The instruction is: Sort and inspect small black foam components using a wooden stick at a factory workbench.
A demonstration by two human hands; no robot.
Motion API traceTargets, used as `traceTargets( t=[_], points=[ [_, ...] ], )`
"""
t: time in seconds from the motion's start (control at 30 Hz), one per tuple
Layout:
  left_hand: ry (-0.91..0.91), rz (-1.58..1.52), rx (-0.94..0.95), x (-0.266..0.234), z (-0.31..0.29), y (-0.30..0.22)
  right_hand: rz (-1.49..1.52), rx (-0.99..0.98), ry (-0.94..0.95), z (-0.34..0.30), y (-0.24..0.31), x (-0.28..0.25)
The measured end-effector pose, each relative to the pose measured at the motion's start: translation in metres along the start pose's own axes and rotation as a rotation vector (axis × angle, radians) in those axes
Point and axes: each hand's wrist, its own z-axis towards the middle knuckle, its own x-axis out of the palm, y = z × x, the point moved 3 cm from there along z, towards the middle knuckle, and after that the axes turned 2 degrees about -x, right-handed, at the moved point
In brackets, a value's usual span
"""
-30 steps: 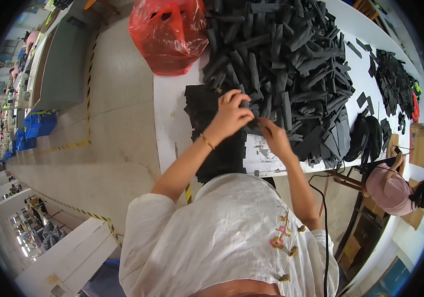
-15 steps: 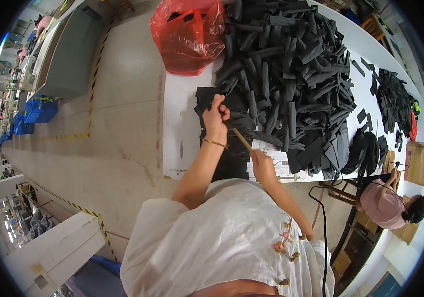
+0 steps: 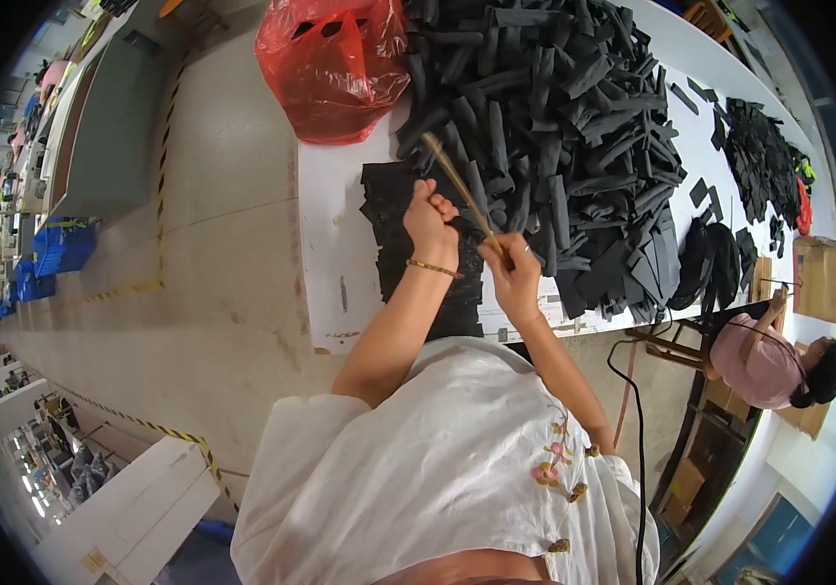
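Note:
My right hand (image 3: 514,268) grips the lower end of a thin wooden stick (image 3: 459,185), which slants up and left beside the edge of a heap of black strips (image 3: 545,117). Just left of the stick, my left hand (image 3: 431,219) is closed, fingers curled in; whatever it may hold is hidden. Beneath that hand lies a row of flat black pieces (image 3: 389,195), overlapping one another on the white table (image 3: 325,244) and reaching back toward my body. Many strips in the heap look folded or rolled.
A red plastic bag (image 3: 335,73) stands at the table's far left. Toward the right lie another pile of black pieces (image 3: 764,161) and a dark bundle (image 3: 706,263). A person in pink (image 3: 755,361) sits at the right. A black cable (image 3: 639,439) hangs near my right arm.
The stick has swung upward, its far end now up by the heap instead of low near my left wrist. My right hand has risen a little. My left hand stays closed over the flat pieces.

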Motion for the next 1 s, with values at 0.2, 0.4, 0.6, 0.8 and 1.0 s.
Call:
traceTargets(
  t=[0.2, 0.4, 0.6, 0.8, 1.0],
  points=[
    [0.52, 0.823, 0.086, 0.015, -0.019, -0.01, 0.158, 0.085, -0.067, 0.023, -0.019, -0.007],
    [0.808, 1.184, -0.135, 0.015, -0.05, 0.019, -0.09, 0.039, -0.155, 0.058, -0.013, -0.029],
    [0.769, 0.901, -0.023, 0.064, -0.104, 0.019, -0.056, -0.103, -0.488, 0.136, 0.032, -0.053],
    [0.596, 1.169, 0.278, 0.003, -0.035, 0.023, 0.3, -0.08, -0.764, 0.263, 0.008, -0.161],
    [0.59, 2.008, 1.051, 0.009, 0.072, -0.012, 0.018, -0.058, -0.586, 0.24, -0.04, -0.148]
  ],
)
